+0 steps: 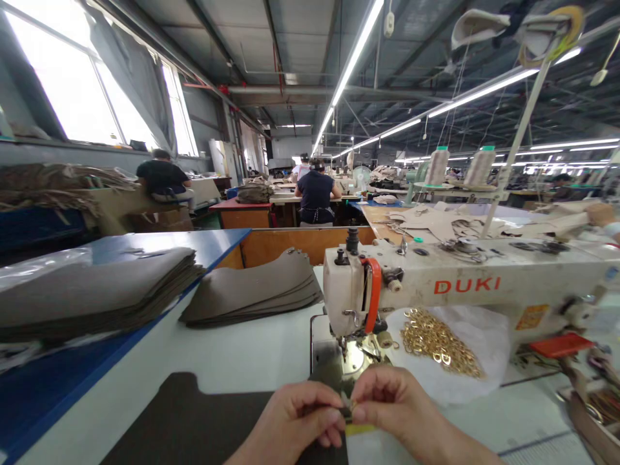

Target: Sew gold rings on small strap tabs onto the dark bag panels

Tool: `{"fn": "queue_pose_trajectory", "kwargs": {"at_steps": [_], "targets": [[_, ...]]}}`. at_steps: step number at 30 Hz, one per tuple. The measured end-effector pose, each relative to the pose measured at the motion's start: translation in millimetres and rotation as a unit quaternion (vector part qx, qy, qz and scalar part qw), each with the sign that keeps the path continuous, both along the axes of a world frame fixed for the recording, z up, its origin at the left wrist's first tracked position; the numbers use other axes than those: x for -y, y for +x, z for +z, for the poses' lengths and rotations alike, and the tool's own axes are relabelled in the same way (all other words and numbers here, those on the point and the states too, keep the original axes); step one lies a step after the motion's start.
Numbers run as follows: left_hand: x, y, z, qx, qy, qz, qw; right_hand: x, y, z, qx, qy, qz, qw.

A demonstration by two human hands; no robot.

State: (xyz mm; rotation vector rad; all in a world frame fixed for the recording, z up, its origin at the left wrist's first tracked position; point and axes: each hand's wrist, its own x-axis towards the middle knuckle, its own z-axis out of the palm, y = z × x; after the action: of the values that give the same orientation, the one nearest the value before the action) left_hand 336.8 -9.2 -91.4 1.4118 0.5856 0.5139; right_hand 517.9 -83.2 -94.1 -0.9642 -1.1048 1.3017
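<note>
Both hands meet low in the middle of the head view, just in front of the sewing machine's needle area [345, 352]. My left hand [295, 420] is closed in a pinch on a small grey strip [345, 402]. My right hand [394, 403] pinches the same strip from the other side; a hint of gold shows at its fingertips, too small to make out. A dark grey fabric panel [194, 413] lies flat on the table, partly under my left hand. Behind my right hand, a pile of gold D-shaped rings [438, 342] rests on a white plastic sheet [491, 329].
The white sewing machine [465, 271] spans the right side. A stack of grey panels [256, 290] lies left of its head, with another stack [97, 290] on the blue table [62, 387]. Thread cones [438, 166] stand behind. Several people sit farther off.
</note>
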Motion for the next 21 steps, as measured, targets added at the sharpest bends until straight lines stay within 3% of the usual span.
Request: {"fn": "queue_pose_trajectory", "kwargs": {"at_steps": [5, 13, 16, 19, 21], "targets": [[-1, -1, -3.8, 0.006, 0.0, -0.004, 1.0, 1, 0, 2.0, -0.022, -0.04, 0.015, 0.999], [4, 2, 14.3, -0.02, -0.003, 0.0, 1.0, -2, -6, 2.7, -0.062, -0.079, 0.015, 0.995], [4, 3, 13.4, -0.024, -0.011, 0.011, 1.0, -1, -9, 1.8, 0.0, -0.009, -0.034, 0.999], [4, 5, 8.6, -0.022, -0.015, 0.022, 0.999, 2, -15, 0.7, 0.126, 0.096, -0.126, 0.979], [3, 6, 5.2, -0.006, -0.018, 0.031, 0.999, 3, -19, 0.0, 0.145, 0.092, -0.135, 0.976]]}}
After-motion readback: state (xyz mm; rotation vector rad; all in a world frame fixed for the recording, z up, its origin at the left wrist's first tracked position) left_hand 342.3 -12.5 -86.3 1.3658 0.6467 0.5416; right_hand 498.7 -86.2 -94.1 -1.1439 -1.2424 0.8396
